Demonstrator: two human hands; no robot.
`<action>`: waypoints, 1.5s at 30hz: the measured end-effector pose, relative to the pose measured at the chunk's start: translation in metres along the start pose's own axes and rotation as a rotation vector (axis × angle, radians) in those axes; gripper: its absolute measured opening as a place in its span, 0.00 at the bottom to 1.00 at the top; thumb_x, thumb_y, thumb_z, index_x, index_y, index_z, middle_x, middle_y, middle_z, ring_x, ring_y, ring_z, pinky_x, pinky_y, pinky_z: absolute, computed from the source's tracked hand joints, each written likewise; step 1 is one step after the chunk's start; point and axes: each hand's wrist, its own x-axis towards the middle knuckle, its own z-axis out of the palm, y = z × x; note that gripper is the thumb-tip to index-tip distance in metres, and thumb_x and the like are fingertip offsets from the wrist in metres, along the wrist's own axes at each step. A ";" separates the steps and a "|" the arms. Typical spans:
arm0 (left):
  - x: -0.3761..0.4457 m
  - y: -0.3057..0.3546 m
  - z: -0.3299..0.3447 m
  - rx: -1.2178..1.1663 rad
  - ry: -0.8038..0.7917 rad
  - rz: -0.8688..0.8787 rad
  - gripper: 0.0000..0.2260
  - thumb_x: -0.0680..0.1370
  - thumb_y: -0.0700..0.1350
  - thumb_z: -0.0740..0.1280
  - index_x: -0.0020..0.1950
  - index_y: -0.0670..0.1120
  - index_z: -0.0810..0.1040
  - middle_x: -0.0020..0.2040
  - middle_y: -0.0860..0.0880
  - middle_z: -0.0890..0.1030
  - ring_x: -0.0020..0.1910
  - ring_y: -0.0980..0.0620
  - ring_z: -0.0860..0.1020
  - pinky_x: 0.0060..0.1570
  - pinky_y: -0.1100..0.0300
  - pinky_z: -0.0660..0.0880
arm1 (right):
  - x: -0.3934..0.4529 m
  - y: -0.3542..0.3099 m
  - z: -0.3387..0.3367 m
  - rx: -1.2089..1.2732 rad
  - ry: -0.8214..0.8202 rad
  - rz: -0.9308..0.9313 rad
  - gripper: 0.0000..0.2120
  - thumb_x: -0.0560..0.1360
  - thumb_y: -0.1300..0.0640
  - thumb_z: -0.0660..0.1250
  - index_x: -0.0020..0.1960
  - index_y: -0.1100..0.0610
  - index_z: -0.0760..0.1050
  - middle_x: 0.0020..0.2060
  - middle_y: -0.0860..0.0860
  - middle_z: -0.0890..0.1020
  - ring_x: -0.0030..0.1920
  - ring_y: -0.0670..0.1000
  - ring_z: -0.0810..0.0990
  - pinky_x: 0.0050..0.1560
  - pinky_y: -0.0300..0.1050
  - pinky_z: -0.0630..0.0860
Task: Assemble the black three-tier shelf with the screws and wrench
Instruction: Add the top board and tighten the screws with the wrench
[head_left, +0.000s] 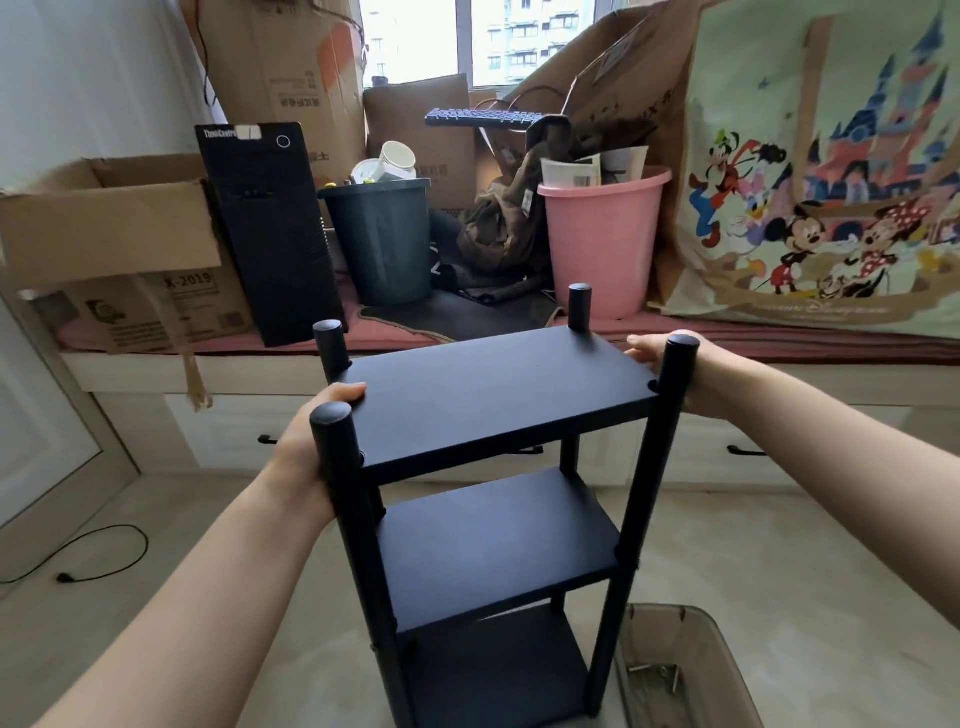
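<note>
Head view shows the black three-tier shelf with four round posts (498, 467) standing upright on the pale floor (779, 561), directly ahead of the person and between both arms. Its long axis runs vertical; all three boards sit level between the posts, so assembly appears essentially complete.

The left hand (306, 441) grips the left short edge of the top board, thumb lying on top and fingers hidden below, just behind the near left post. The right hand (680, 371) holds the opposite short edge behind the near right post, its fingers wrapped at the board's far right corner. Both hands are equally close, and both forearms reach forward at board height.

Judgement: the shelf is being steadied or readied for lifting or repositioning.

A translucent brown plastic bin (691, 670) sits on the floor at lower right, just beside the shelf foot, holding a few loose metal screws (655, 671).
</note>
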 end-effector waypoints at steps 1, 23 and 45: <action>-0.002 -0.001 0.001 -0.007 0.004 0.011 0.22 0.80 0.48 0.65 0.27 0.48 0.85 0.34 0.50 0.85 0.29 0.53 0.83 0.31 0.64 0.77 | -0.005 0.000 -0.002 0.007 0.012 -0.016 0.12 0.82 0.59 0.60 0.42 0.61 0.76 0.30 0.51 0.81 0.25 0.46 0.80 0.26 0.36 0.75; -0.060 -0.047 0.068 -0.385 0.357 0.072 0.03 0.80 0.45 0.68 0.51 0.46 0.80 0.36 0.50 0.86 0.35 0.50 0.86 0.47 0.49 0.83 | -0.165 0.054 0.105 -0.333 -0.120 -0.543 0.23 0.79 0.45 0.65 0.72 0.47 0.66 0.62 0.43 0.75 0.57 0.41 0.79 0.60 0.44 0.77; -0.067 -0.080 0.047 -0.005 -0.543 0.109 0.16 0.72 0.43 0.75 0.59 0.44 0.84 0.60 0.38 0.83 0.61 0.39 0.82 0.55 0.51 0.80 | -0.168 0.065 0.053 -0.540 -0.215 -0.774 0.23 0.80 0.39 0.50 0.60 0.51 0.75 0.45 0.55 0.82 0.46 0.58 0.80 0.48 0.52 0.74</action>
